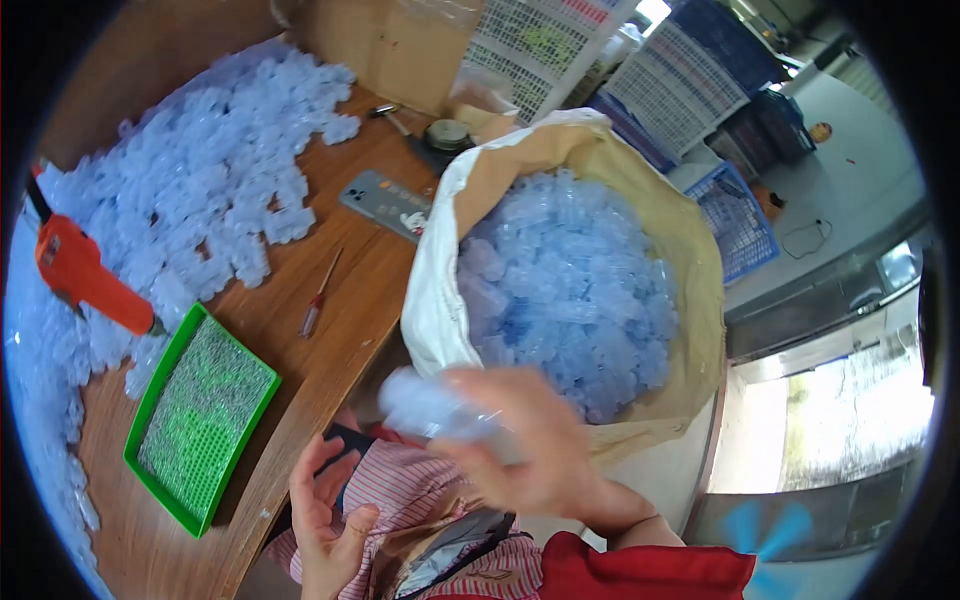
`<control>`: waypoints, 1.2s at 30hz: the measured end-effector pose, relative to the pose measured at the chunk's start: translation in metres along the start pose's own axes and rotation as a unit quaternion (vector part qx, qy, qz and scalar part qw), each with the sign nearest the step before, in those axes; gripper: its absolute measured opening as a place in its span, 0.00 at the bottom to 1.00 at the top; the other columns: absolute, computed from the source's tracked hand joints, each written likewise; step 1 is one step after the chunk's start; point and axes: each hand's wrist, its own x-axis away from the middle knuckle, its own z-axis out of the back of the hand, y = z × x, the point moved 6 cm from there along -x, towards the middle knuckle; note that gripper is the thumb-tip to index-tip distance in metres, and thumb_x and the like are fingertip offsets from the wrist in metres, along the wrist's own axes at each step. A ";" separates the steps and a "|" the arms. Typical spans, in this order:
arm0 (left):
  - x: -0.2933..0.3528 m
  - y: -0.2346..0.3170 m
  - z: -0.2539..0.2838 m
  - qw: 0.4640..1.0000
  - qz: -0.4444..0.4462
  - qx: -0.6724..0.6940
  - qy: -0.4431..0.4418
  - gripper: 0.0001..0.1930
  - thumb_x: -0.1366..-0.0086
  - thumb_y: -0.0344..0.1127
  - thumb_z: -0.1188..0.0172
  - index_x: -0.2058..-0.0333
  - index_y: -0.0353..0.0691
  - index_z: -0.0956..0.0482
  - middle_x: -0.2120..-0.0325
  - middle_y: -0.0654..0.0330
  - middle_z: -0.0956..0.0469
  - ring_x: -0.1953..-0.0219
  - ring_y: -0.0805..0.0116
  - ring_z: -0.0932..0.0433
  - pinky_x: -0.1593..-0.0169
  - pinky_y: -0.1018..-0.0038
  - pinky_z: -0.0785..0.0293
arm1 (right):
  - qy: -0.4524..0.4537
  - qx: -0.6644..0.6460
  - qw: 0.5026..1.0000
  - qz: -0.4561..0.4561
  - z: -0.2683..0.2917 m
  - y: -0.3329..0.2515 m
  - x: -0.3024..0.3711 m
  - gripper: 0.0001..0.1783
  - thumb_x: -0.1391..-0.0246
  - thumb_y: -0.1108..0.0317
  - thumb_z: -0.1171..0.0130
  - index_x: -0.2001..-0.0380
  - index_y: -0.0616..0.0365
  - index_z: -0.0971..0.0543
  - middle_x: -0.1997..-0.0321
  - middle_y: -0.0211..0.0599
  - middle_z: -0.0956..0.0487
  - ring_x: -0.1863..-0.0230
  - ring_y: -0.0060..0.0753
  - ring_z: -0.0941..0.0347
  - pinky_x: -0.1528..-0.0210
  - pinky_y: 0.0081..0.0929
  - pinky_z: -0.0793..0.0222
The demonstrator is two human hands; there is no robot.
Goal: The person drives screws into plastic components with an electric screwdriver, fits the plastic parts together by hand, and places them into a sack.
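My right hand (535,435), smeared by motion, is closed on a translucent bluish plastic piece (430,403) just in front of the sack. The piece is too blurred to show its exact kind. Lower and to the left, my left hand (330,515) is raised palm-up with its fingers apart and nothing in it. A big white sack with a tan lining (440,290) stands beside the table, filled with similar translucent pieces (575,290). On the tabletop, a green tray (160,500) holds many tiny silvery bits.
More translucent pieces (200,170) are heaped over the wooden table (300,260). An orange-bodied tool (95,275), a red-handled screwdriver (312,315), a flat grey phone-like object (380,200) and a small hammer (390,112) lie there. Plastic crates (680,85) stand beyond the sack.
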 end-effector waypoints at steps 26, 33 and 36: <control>-0.004 0.027 -0.046 0.917 -0.085 -0.315 -0.228 0.18 0.41 0.24 0.41 0.51 0.37 0.27 0.57 0.50 0.23 0.55 0.51 0.23 0.55 0.68 0.26 | -0.218 0.258 0.925 -0.176 -0.001 0.213 -0.040 0.20 0.54 0.55 0.37 0.62 0.58 0.21 0.55 0.42 0.24 0.51 0.44 0.35 0.48 0.37 0.43; -0.015 0.032 -0.050 0.921 -0.096 -0.301 -0.228 0.18 0.42 0.24 0.41 0.51 0.37 0.26 0.58 0.50 0.23 0.55 0.50 0.23 0.53 0.67 0.27 | -0.135 0.177 0.961 -0.165 0.018 0.226 -0.029 0.17 0.57 0.63 0.38 0.61 0.55 0.21 0.54 0.40 0.23 0.52 0.44 0.35 0.49 0.40 0.44; -0.016 0.035 -0.052 0.918 -0.113 -0.301 -0.231 0.19 0.43 0.24 0.41 0.51 0.37 0.26 0.58 0.49 0.23 0.55 0.49 0.24 0.53 0.66 0.27 | -0.123 0.221 0.965 -0.067 0.012 0.210 -0.029 0.20 0.57 0.64 0.38 0.57 0.53 0.23 0.54 0.38 0.24 0.52 0.42 0.35 0.49 0.39 0.46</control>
